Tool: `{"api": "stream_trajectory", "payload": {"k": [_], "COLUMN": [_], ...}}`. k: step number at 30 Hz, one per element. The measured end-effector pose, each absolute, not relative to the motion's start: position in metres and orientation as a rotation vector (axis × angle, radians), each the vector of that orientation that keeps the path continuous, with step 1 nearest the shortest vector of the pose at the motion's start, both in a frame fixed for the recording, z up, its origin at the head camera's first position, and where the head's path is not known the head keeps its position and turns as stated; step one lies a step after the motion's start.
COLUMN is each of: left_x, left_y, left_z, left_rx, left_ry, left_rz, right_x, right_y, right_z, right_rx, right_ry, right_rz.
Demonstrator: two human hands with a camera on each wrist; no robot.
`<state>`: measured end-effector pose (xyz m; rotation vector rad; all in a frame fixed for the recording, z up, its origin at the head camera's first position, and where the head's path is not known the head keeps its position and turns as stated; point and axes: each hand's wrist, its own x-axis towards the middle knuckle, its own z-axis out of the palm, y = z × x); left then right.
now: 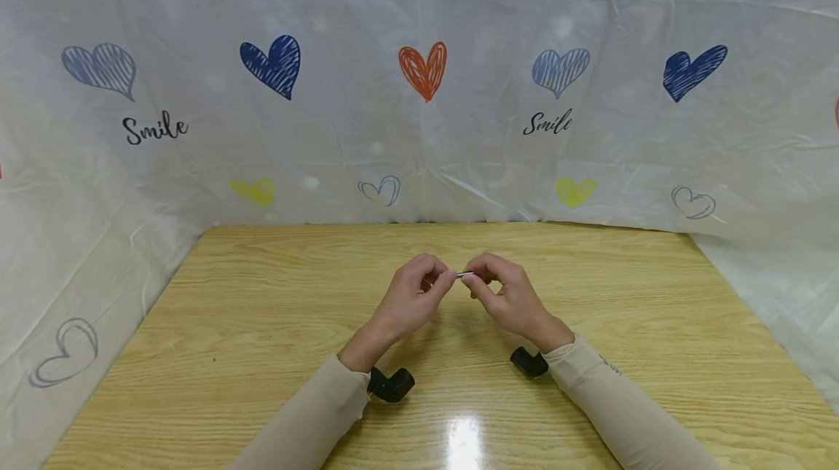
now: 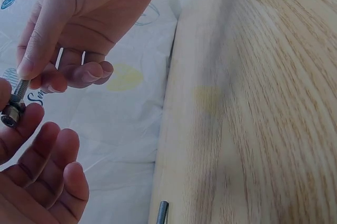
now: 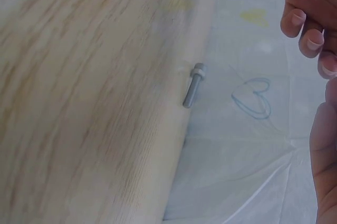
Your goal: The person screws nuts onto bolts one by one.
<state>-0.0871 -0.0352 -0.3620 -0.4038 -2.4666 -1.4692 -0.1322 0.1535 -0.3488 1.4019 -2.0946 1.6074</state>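
A small metal bolt (image 1: 464, 275) is held level between both hands above the table. My left hand (image 1: 408, 301) pinches it at one end between thumb and finger. The thumb and finger of my right hand (image 1: 514, 300) grip the other end. In the left wrist view the bolt (image 2: 20, 92) shows a threaded shank and a round socket head, with what looks like a nut near the head. A second bolt (image 3: 194, 88), with a nut near its head, is seen by the table's far edge in the right wrist view. The head view does not show it.
The wooden table (image 1: 262, 331) has a pale cloth backdrop (image 1: 341, 120) with hearts and lettering behind and along its sides. A black wrist camera (image 1: 392, 385) hangs beneath the left wrist, and another black camera (image 1: 528, 362) beneath the right.
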Motion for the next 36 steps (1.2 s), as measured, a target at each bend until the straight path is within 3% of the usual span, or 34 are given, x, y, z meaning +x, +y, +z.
{"api": "stream_trajectory", "payload": {"k": [22, 36], "left_x": [-0.081, -0.087], "left_y": [-0.029, -0.035], "left_z": [-0.347, -0.359], "left_rx": [-0.446, -0.379], "left_ry": [-2.441, -2.519], "left_rz": [-1.492, -1.448], "right_x": [-0.134, -0.133], "right_y": [0.154, 0.154], "right_z": [-0.351, -0.348], "right_rx": [1.39, 1.4], "right_ry": [-2.102, -2.094], "right_rz": [1.625, 1.592]}}
